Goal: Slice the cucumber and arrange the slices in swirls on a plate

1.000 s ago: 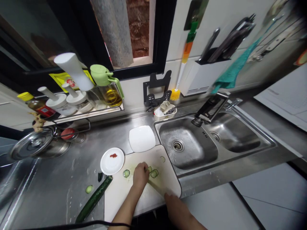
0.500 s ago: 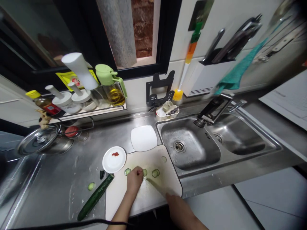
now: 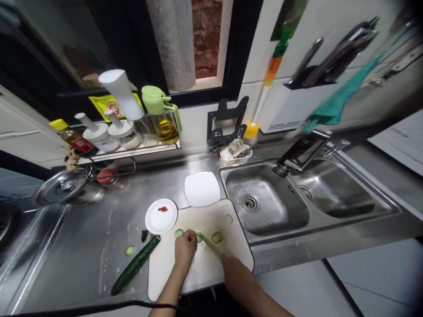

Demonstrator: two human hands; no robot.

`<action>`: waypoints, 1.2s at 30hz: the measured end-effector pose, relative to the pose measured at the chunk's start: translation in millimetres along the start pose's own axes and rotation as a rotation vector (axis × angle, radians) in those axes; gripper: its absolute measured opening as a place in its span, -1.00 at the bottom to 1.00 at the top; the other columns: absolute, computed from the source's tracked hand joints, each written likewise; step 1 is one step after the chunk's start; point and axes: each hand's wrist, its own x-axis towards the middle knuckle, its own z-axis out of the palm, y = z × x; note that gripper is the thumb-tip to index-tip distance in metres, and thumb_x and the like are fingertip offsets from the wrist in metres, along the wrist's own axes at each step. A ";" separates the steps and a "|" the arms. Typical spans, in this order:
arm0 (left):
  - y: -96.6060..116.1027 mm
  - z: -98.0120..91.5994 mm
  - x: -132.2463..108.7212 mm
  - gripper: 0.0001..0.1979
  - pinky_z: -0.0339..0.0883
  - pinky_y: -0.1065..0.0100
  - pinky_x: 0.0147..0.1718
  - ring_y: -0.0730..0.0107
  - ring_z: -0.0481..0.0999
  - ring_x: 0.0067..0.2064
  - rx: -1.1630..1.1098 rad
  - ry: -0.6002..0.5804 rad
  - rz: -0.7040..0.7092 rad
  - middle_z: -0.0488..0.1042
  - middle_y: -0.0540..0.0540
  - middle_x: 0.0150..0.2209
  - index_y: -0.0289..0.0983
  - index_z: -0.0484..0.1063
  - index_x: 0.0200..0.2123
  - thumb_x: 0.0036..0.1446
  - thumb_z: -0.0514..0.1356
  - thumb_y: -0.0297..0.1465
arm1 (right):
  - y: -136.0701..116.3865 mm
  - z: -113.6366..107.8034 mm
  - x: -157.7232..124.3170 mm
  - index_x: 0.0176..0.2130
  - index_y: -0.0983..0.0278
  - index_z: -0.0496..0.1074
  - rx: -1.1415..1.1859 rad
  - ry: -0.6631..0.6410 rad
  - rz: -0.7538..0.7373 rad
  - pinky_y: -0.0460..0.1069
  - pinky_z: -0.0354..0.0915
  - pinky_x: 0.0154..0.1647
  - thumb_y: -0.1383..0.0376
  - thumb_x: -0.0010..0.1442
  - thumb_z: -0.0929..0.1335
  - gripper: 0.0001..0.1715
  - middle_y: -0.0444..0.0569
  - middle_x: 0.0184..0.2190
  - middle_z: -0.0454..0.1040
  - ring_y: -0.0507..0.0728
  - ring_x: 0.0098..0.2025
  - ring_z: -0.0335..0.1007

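My left hand (image 3: 185, 247) is closed over the cutting board (image 3: 165, 277), its fingertips pinching a cucumber slice (image 3: 198, 237). Wrapped round a knife (image 3: 213, 247), my right hand (image 3: 235, 274) keeps the blade slanted toward that slice; the handle is hidden in the fist. Two overlapping cucumber slices (image 3: 217, 237) and one thin slice (image 3: 229, 218) lie to the right on the board. Another slice (image 3: 179, 233) sits just behind my left hand. A long cucumber (image 3: 135, 265) rests on the steel counter, one end at the board's left edge.
A round plate (image 3: 161, 224) with a red dab and a square white plate (image 3: 202, 189) stand behind the board. To the right is a double sink (image 3: 264, 196). A lidded pot (image 3: 69, 187) and a condiment rack (image 3: 132, 154) are at left. A dark cable (image 3: 99, 308) crosses the near edge.
The view has shifted slightly, moving the scene to the right. My right hand and the knife have come closer to my left hand, which stays at the slice.
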 end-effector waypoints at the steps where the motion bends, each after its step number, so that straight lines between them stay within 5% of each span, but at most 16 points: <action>1: 0.2 0.0 -0.2 -0.80 0.20 0.47 -0.38 0.44 0.50 -0.40 -0.003 0.001 -0.001 0.56 -0.02 -0.43 -0.23 0.52 -0.36 0.07 0.09 -0.46 | -0.4 0.8 0.7 -0.05 0.34 0.43 -0.011 -0.006 0.006 -0.03 0.30 -0.19 0.57 0.12 0.11 -0.48 0.12 -0.21 0.54 0.17 -0.15 0.46; 20: 1.5 0.0 2.0 -0.80 0.20 0.47 -0.35 0.44 0.50 -0.37 0.004 -0.011 -0.024 0.56 -0.03 -0.42 -0.25 0.53 -0.36 0.05 0.09 -0.50 | -8.1 -1.2 5.3 -0.04 0.40 0.42 -0.068 -0.038 -0.015 -0.03 0.28 -0.11 0.57 0.15 0.10 -0.50 0.18 -0.17 0.52 0.16 -0.10 0.44; 28: 0.5 1.6 1.8 -0.82 0.20 0.47 -0.35 0.44 0.49 -0.38 -0.004 -0.003 -0.005 0.55 -0.02 -0.44 -0.24 0.52 -0.38 0.06 0.10 -0.46 | 12.8 12.9 -9.2 0.10 0.44 0.33 -0.089 -0.125 0.004 0.00 0.24 0.02 0.63 0.11 0.08 -0.38 0.23 0.04 0.41 0.20 0.04 0.37; 36: -21.3 -27.2 5.7 -0.80 0.24 0.44 -0.30 0.39 0.52 -0.34 -0.036 0.089 -0.078 0.57 -0.02 -0.40 -0.21 0.51 -0.35 0.08 0.10 -0.31 | 30.2 26.5 -13.4 0.04 0.41 0.41 -0.042 -0.078 0.006 0.04 0.31 -0.03 0.59 0.13 0.07 -0.40 0.21 -0.08 0.49 0.25 -0.07 0.45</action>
